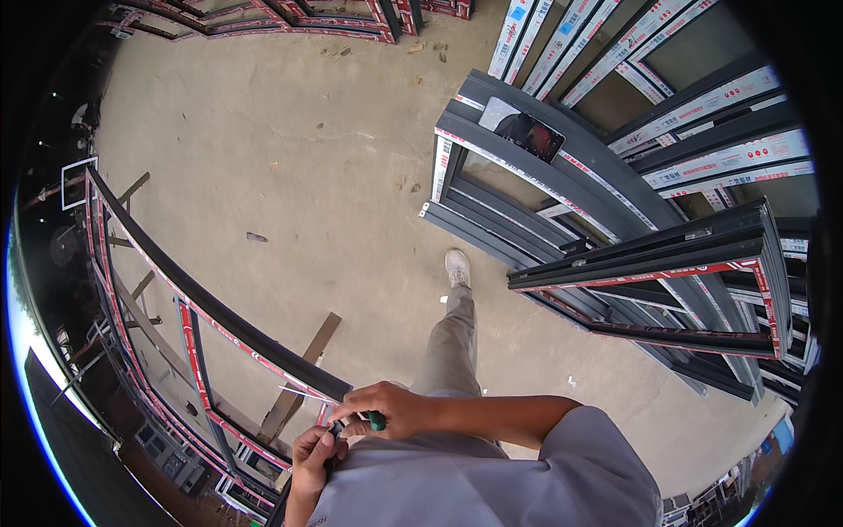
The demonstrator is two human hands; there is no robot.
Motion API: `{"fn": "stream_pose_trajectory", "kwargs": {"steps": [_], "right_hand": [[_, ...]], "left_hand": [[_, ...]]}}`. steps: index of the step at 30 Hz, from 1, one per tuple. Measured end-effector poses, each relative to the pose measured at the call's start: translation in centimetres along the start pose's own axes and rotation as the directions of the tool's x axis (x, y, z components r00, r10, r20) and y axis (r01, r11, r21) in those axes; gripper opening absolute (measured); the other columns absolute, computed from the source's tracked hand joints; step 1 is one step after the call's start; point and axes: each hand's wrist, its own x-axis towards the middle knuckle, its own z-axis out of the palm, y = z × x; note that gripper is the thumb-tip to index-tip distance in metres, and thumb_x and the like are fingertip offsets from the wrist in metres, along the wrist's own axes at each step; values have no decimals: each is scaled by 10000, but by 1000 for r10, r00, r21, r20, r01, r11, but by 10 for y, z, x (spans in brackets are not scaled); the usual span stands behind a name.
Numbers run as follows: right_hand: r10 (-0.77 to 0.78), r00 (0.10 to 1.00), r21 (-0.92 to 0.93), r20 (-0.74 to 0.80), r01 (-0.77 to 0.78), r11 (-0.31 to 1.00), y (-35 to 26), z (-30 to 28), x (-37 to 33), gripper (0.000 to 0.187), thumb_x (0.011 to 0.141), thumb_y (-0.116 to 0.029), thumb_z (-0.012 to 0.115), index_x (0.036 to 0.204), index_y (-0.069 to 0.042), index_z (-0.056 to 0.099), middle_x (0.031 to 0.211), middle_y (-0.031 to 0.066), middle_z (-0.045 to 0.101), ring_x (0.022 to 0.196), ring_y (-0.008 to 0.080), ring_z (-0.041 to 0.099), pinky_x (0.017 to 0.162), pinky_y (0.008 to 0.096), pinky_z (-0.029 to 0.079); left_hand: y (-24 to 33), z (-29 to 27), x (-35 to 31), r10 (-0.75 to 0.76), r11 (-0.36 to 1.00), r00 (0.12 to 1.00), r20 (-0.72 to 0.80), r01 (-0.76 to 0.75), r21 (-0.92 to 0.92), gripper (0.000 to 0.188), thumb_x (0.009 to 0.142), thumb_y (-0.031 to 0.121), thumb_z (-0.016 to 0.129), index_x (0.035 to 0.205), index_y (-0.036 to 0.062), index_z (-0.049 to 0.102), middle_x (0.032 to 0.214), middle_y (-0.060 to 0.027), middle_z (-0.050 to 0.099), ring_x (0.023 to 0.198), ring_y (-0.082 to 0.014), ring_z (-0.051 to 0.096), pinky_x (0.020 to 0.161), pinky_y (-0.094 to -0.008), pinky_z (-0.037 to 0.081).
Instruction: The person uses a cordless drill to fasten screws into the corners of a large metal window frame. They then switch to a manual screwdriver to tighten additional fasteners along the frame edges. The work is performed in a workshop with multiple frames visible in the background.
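Observation:
My right hand (392, 411) is closed around a tool with a green handle (377, 421); the rest of the tool is hidden by the fingers. Close beside it, my left hand (310, 458) pinches a small dark piece (336, 429), too small to name. The right fingertips reach to the same piece. Both hands are low in the view, in front of my grey shirt. Just beyond them is the near end of a long dark window frame (233, 321) with red protective film, standing on the left.
On the right lean several stacked dark window frames (606, 198) with white film, and another frame with red film (650, 272). A tablet or phone (522, 130) lies on one. A wooden board (303, 373) lies under the left frame. More frames (290, 19) stand at the far wall.

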Motion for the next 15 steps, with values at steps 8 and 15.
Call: {"fn": "stream_pose_trajectory", "kwargs": {"steps": [8,15], "right_hand": [[43,999,29,-15,-43,999,11,3,3,281,939,-157,775,1186,-55,689,898,78,688,804,247,690,729,373,541],[63,998,10,25,-63,998,15,22,-5,284,948,-191,772,1187,-55,702,944,93,713,804,235,697,748,362,546]], "left_hand": [[-4,-7,8,-40,998,999,9,41,-48,312,1031,299,668,883,30,612,714,-29,567,691,-144,559,623,-280,401],[-14,-18,-5,-40,999,999,33,40,2,303,1014,282,664,866,24,604,712,-31,551,682,-141,539,625,-280,380]]}}
